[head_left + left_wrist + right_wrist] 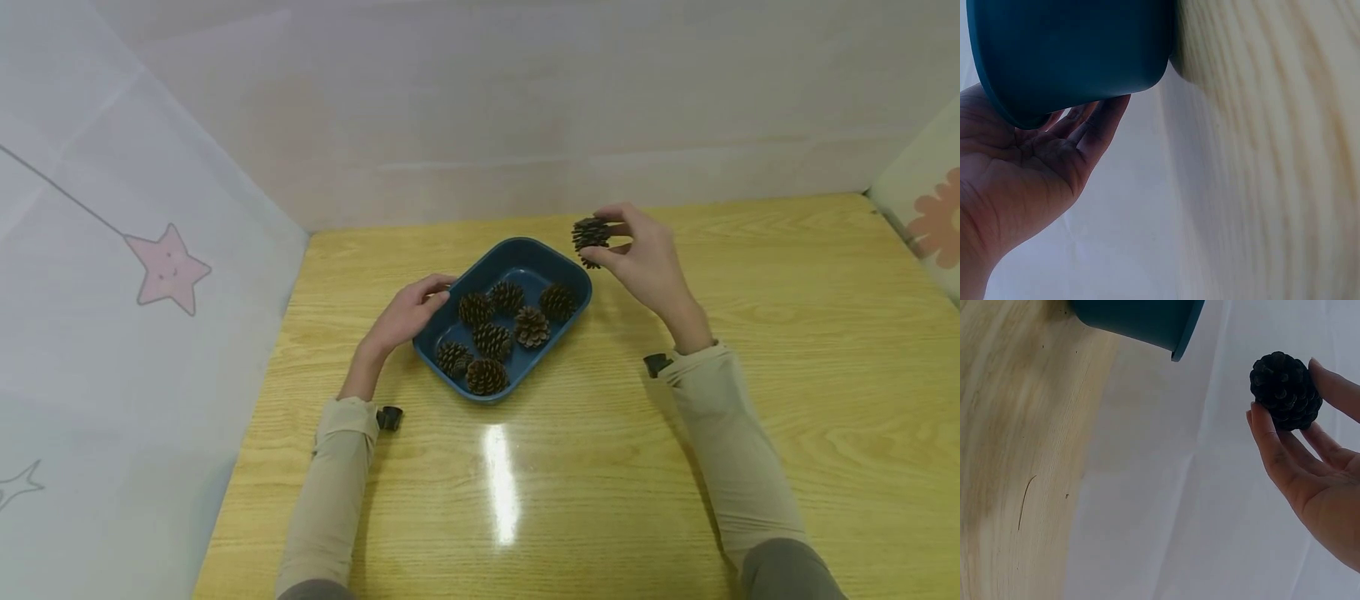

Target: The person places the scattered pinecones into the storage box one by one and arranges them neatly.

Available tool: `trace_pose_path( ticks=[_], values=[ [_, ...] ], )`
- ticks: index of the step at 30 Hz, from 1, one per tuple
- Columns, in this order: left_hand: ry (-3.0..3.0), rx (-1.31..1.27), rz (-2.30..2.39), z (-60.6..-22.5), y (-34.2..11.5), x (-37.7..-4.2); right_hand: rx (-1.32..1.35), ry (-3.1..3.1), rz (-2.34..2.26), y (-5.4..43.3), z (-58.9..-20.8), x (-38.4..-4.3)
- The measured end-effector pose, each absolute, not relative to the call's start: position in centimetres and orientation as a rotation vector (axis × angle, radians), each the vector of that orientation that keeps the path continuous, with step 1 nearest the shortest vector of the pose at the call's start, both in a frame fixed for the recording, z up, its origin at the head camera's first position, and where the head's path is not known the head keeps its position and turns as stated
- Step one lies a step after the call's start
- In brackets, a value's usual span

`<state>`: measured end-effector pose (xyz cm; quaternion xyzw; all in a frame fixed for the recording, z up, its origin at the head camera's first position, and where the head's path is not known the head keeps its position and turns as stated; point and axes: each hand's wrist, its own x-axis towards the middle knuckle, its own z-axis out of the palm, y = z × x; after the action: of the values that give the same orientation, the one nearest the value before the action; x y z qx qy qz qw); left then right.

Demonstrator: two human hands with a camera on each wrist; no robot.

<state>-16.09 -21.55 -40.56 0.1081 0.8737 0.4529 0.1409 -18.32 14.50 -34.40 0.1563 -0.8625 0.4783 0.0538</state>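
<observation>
A dark brown pine cone (589,237) is pinched between the thumb and fingers of my right hand (651,260), raised just beyond the right end of a blue tub (480,398). The right wrist view shows that pine cone (1285,390) at the fingertips, apart from the tub (1141,319). My left hand (408,315) holds the tub's left side at the rim. Seen from the left wrist, fingers (1100,125) press the tub's outer wall (1079,50), while the thumb is hidden. Several pine cones (492,342) lie inside the tub.
The tub stands on a light wooden table (600,483). Pale sheeting (480,108) rises behind the table's far edge, and a sheet with a pink star (171,268) stands at the left. An orange flower (937,218) is printed on the right side sheet.
</observation>
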Motion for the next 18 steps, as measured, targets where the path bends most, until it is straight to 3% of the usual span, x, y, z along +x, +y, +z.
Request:
trace_pose_path(
  ticks=[18],
  values=[
    [2.529,0.312,1.301,-40.6,-21.4,-16.1,0.542,-2.681,1.438,12.8,-35.3,-18.2]
  ],
)
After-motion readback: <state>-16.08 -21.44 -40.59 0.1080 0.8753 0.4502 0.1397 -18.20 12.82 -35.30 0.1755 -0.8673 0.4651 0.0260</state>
